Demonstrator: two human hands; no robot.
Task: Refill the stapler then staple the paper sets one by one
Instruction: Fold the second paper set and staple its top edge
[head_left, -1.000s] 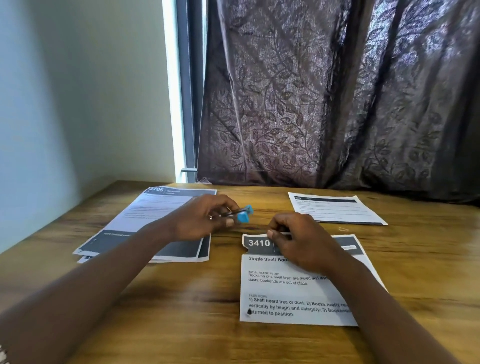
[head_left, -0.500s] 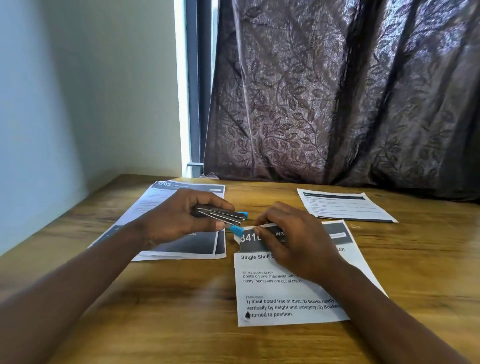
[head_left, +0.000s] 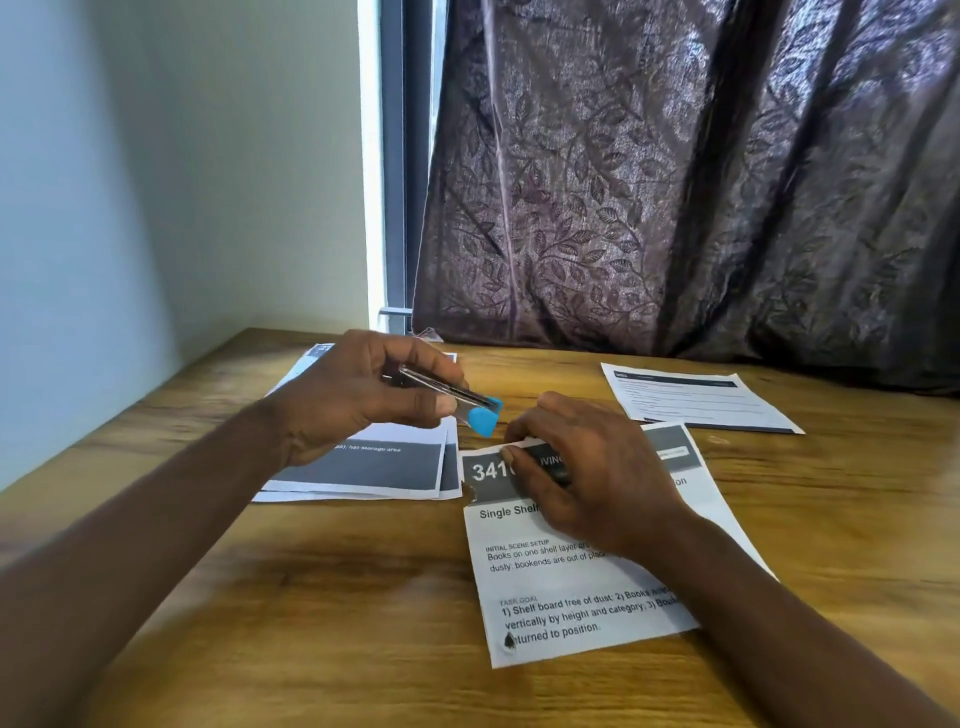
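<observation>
Two bare hands work over a wooden table (head_left: 322, 613). The left hand (head_left: 358, 395) is lifted a little above the table and its fingers are closed around a small metal stapler (head_left: 457, 397), thumb under it and the other fingers over it. The stapler has blue plastic tips at its front end, and this end points to the right and slightly down, toward the other hand; its two blue tips stand a little apart from each other. The stapler does not touch any paper. The right hand (head_left: 582, 478) rests on the middle paper set (head_left: 582, 587), which lies flat just in front of the person and shows the number 341 in a dark band at its top. The thumb and the fingertips of this hand are pinched together on the top edge of this set, near its upper left corner, and that edge is bent up a little from the table. The blue end of the stapler is near this pinched edge, just above and left of it. Under the left hand lies a second paper set (head_left: 374, 467) of several sheets, and a third paper set (head_left: 696, 400) lies farther right, near a dark curtain (head_left: 675, 182) with a leaf pattern.
</observation>
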